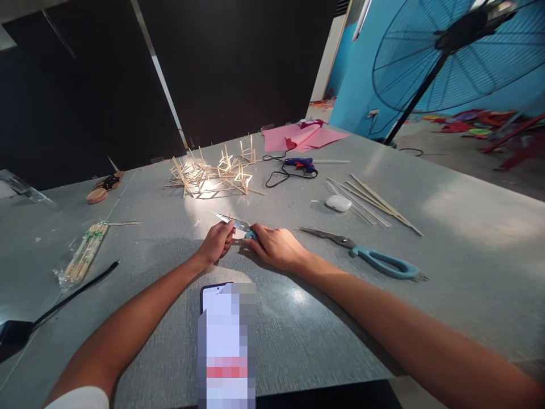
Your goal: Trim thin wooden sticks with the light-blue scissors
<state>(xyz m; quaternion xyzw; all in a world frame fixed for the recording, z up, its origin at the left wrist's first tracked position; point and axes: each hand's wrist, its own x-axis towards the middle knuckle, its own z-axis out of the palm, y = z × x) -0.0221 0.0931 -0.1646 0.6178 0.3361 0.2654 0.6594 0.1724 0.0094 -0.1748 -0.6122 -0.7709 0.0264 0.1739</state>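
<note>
My right hand (276, 247) rests on the grey table (447, 255) and grips the blue handle of a small knife (232, 221), its metal blade pointing left and away. My left hand (217, 241) is closed just beside the blade, fingertips pinched near its base; whether it holds a small stick piece I cannot tell. Both hands touch the tabletop, close together at the table's middle.
Blue-handled scissors (374, 255) lie right of my hands. Beyond are loose sticks (374, 201), a white case (338, 203), a blue glue gun (300, 165), stick frame models (213, 173), pink paper (302, 136). A stick packet (85, 253) lies left, a phone (225, 341) near me, a fan (460, 51) at right.
</note>
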